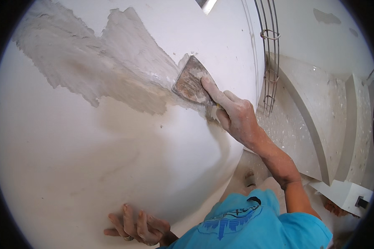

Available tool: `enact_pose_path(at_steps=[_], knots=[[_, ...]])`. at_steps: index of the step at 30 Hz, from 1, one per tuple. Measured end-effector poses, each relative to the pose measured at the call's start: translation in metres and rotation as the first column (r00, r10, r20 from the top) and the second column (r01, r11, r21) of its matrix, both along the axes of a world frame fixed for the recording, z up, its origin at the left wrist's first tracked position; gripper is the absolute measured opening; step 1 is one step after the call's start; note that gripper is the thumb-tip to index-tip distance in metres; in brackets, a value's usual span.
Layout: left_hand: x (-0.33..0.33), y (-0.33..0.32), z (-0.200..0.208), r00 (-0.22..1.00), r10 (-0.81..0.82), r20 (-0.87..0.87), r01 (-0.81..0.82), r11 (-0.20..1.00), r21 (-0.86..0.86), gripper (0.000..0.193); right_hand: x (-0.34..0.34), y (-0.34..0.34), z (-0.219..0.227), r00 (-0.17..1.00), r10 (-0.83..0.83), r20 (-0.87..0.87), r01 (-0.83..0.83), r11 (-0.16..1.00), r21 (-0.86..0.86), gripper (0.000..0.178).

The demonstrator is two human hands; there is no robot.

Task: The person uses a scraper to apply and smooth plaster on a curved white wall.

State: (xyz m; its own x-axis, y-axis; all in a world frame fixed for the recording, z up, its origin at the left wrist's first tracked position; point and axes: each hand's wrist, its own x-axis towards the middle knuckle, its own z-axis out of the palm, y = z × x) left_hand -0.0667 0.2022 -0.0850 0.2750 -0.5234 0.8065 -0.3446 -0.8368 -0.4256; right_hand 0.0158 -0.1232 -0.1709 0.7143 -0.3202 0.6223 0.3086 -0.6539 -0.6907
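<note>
My right hand (240,117) grips a putty knife (191,82), its index finger stretched along the wide, dirt-stained blade. The blade lies against the white wall (50,141) at the right end of a rough patch of grey plaster (87,58). This patch spreads toward the upper left and looks browner and damper along its lower edge. A small grey smear shows beneath the knife, partly covered by my hand. Low on the same wall, my left hand (142,227) rests with its fingers apart and slightly bent, a ring on one of them. It holds nothing.
Thin steel rods tied into a cage (271,54) stand to the right of the wall edge. Beyond them are curved, speckled steps (309,112). A white block with a dark square opening (359,199) and reddish rubble (335,208) lie at lower right.
</note>
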Motion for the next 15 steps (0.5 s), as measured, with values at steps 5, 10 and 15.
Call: enact_pose_path(at_steps=[5, 10, 15], knots=[[0.000, 0.003, 0.000, 1.000, 0.002, 0.010, -0.002, 1.000, 0.009, 0.014, -0.007, 0.004, -0.009, 0.999, 0.045, -0.021, -0.045, 0.999, -0.016, 0.076], [0.002, -0.001, -0.003, 1.000, -0.021, 0.001, 0.021, 1.000, -0.008, 0.016, -0.002, 0.000, 0.005, 0.999, 0.034, -0.007, -0.034, 0.999, 0.011, 0.076], [0.000, 0.001, -0.003, 1.000, 0.016, 0.014, -0.016, 1.000, -0.006, 0.015, -0.007, 0.001, 0.003, 0.999, 0.033, -0.020, -0.033, 0.999, -0.020, 0.077]])
